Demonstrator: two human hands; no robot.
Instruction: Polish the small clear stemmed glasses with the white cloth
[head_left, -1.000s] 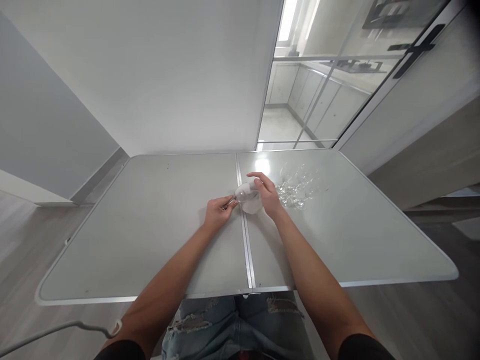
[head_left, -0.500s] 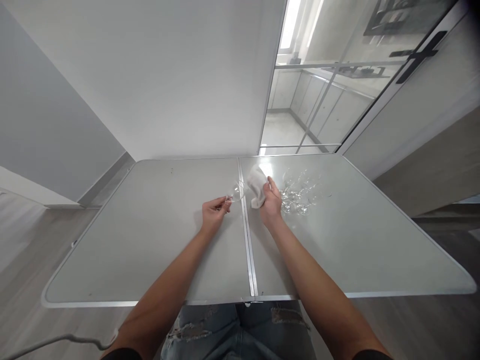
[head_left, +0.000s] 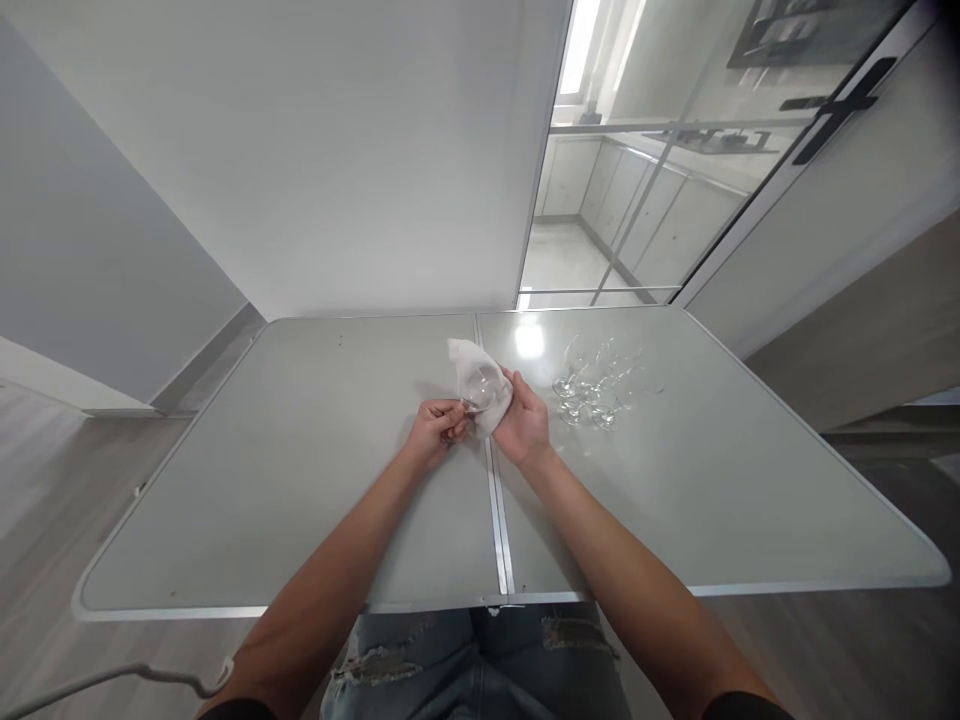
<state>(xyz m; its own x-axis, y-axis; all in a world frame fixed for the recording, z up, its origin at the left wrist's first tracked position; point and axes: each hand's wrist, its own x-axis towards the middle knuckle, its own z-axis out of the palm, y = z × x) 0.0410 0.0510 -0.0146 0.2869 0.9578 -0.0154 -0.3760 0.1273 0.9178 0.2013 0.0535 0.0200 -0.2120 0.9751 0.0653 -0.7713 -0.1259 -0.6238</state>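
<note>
Hands meet over the tabletop [head_left: 300, 480] seam: the left hand [head_left: 433, 430] pinches what looks like the stem of a wine glass [head_left: 484, 385], steadying it, while the right hand [head_left: 523, 425] closes a white cloth [head_left: 469, 358] around its bowl. More wine glasses [head_left: 596, 385] cluster just right.

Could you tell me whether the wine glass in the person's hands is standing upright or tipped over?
Tipped: the wine glass lies sideways, stem pinched by the left hand, bowl against the white cloth in the right hand.
</note>
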